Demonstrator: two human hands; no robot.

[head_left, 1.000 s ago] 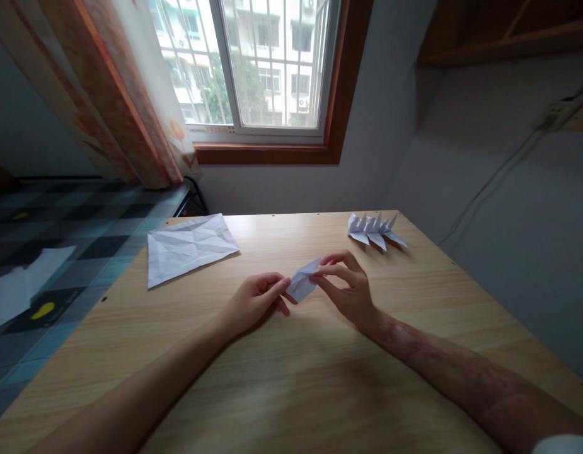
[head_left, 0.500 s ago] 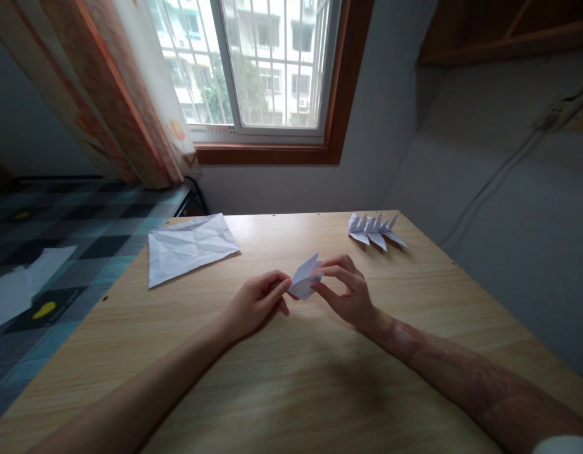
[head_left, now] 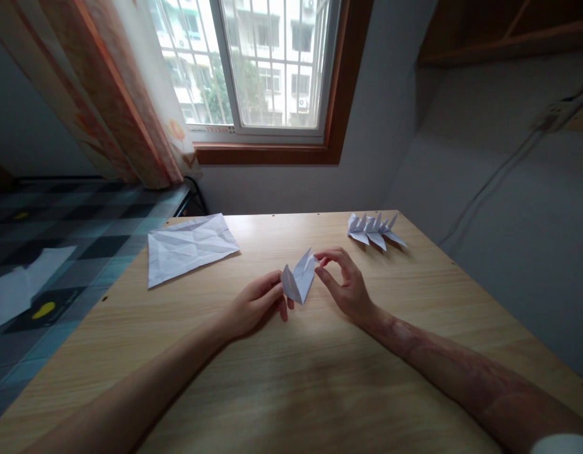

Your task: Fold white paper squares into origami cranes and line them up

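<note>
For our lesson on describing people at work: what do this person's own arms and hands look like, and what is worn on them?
Both forearms are bare up to the picture's lower edge. The left hand and right hand wear no gloves, rings, watch or bracelet that can be seen. A bit of white sleeve shows at the right arm's upper end, in the lower right corner.

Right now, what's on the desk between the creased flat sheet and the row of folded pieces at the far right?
Head view: bare wooden desk between the creased sheet and the folded row; nothing lies there.
</note>
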